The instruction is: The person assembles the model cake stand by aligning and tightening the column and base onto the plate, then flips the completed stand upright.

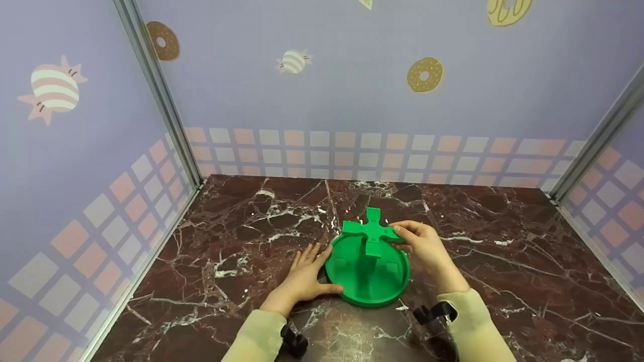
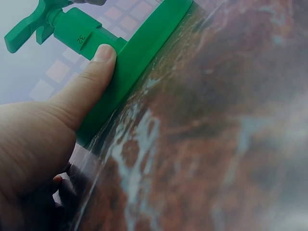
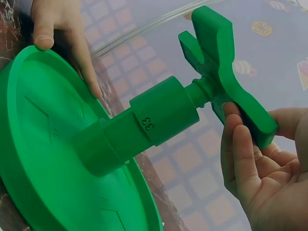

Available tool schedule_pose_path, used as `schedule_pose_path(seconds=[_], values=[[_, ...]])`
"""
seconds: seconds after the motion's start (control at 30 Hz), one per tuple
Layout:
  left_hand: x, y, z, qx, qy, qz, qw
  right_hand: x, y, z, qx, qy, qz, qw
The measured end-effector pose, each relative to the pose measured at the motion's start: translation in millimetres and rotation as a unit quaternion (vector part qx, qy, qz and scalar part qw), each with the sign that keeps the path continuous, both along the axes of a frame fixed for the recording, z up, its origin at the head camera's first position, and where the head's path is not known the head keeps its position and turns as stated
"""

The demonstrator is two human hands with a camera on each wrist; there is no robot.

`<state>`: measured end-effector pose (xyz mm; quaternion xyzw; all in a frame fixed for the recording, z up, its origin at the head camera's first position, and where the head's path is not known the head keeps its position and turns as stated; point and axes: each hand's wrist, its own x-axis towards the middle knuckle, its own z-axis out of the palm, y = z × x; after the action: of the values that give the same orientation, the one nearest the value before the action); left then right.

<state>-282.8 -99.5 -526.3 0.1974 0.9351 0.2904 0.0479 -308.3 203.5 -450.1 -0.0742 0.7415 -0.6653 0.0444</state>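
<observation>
A green round tray [image 1: 347, 286] with a raised rim stands on the table, and a column [image 3: 166, 113] marked 33 rises from its middle. Atop the column sits a green four-armed cross piece [image 1: 373, 231]. My right hand [image 1: 422, 245] pinches the cross's right arm, thumb on one side and fingers on the other. My left hand [image 1: 305, 278] rests spread against the tray's left edge. Its thumb [image 2: 91, 77] lies straight at the rim, with the index finger further along the same edge. Part of the column is hidden beneath the cross in the head view.
The dark red marble-patterned table [image 1: 241, 231] reaches back to a lilac wall [image 1: 342, 90] with printed sweets and squares. Metal posts [image 1: 166, 100] mark the corners. A black strap with a camera [image 1: 435, 312] sits at each wrist.
</observation>
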Motion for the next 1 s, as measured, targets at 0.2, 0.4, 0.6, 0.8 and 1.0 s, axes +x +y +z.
schedule_pose_path(seconds=[0.2, 0.4, 0.6, 0.8, 1.0], values=[[-0.1, 0.1, 0.1, -0.003, 0.004, -0.001, 1.0000, 0.1, 0.9, -2.8, 0.008, -0.002, 0.006, 1.000], [-0.2, -0.1, 0.8, -0.004, 0.003, -0.004, 1.0000, -0.4, 0.2, -6.1, 0.026, -0.004, 0.007, 1.000], [0.3, -0.2, 1.4, -0.004, -0.001, -0.004, 1.0000, -0.4, 0.9, -7.2, 0.028, -0.007, 0.017, 0.999], [0.3, -0.1, 1.5, -0.002, -0.001, -0.004, 1.0000, 0.9, 3.6, -6.0, 0.024, -0.016, 0.040, 0.999], [-0.1, -0.4, 0.8, -0.002, -0.001, -0.004, 1.0000, 2.1, 6.5, -4.4, 0.043, -0.021, 0.070, 0.996]])
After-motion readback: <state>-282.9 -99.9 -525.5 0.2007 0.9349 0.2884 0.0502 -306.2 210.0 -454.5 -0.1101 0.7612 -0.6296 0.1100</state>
